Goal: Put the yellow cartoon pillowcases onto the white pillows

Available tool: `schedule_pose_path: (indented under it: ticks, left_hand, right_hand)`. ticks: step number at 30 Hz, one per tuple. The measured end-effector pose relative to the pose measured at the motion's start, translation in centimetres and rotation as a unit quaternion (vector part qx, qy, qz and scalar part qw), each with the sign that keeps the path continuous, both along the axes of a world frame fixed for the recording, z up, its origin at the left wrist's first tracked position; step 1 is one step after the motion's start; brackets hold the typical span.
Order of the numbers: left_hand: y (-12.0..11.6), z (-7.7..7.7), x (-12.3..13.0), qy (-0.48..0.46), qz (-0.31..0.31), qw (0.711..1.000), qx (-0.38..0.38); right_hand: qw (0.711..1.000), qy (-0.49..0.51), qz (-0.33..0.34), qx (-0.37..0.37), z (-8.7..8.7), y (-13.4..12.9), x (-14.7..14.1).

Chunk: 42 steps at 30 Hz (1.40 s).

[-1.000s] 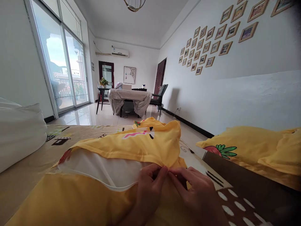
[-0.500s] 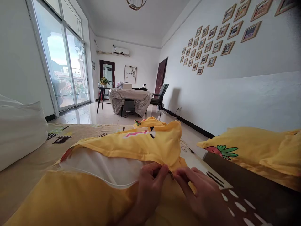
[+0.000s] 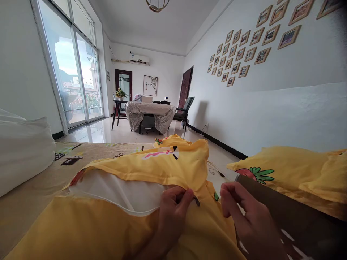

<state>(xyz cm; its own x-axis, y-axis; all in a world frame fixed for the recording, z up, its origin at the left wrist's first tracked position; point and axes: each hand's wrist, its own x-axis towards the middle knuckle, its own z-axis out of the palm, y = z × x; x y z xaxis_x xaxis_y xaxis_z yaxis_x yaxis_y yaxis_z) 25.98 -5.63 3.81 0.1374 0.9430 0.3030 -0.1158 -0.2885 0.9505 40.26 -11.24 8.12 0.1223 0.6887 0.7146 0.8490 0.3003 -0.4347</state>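
A yellow printed pillowcase (image 3: 108, 224) lies in front of me with its side gaping open. Inside the gap shows a white pillow (image 3: 116, 189), and a thin white strip runs along the near edge of the opening. My left hand (image 3: 173, 213) is closed in a pinch on the pillowcase's edge, at the right end of the gap. Just right of its thumb is a small dark mark or piece (image 3: 197, 201) that I cannot make out. My right hand (image 3: 244, 213) is off the cloth, fingers curled together, nothing visible in them.
A white pillow (image 3: 24, 151) stands at the left on the patterned bedding (image 3: 73, 151). Another yellow pillowcase or cushion (image 3: 292, 168) lies at the right. Beyond the bed are a covered table (image 3: 150, 108), a dark chair (image 3: 185, 110) and a sliding glass door (image 3: 73, 76).
My right hand has let go of the pillowcase edge and moved right, away from the cloth. My left hand has stayed pinched in the same place.
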Motion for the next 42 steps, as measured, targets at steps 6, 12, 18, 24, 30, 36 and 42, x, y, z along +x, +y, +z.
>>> schedule_pose_path:
  ticks: [6, 12, 18, 24, 30, 36, 42]
  left_hand:
    - [0.3, -0.5, 0.1, -0.023, -0.003, 1.000, -0.010]
    - [0.5, 0.0, -0.4, -0.056, 0.003, 0.998, -0.026]
    - [0.5, 0.0, -0.5, -0.097, 0.007, 0.995, -0.021]
    - [0.4, 0.4, -0.7, -0.015, 0.042, 0.999, 0.007]
    - [0.4, 1.5, -3.5, 0.229, 0.122, 0.937, 0.233]
    - [2.2, 1.1, -4.6, 0.345, 0.251, 0.848, 0.314]
    - [2.1, 0.9, -3.5, 0.344, 0.376, 0.783, 0.357]
  right_hand:
    - [0.975, -0.119, -0.170, 0.079, -0.9, 2.3, 2.9]
    - [0.984, -0.154, 0.091, 0.003, -0.9, 2.5, 1.0]
    - [0.973, -0.171, 0.151, -0.019, -1.6, 3.1, -0.5]
    - [0.965, -0.186, 0.182, 0.018, -1.8, 4.2, -0.5]
    - [0.963, -0.213, 0.159, 0.033, -1.4, 3.6, 0.8]
    - [0.955, -0.233, 0.176, 0.046, -1.3, 3.2, 1.1]
    - [0.949, -0.261, 0.170, 0.051, -1.2, 2.6, 1.0]
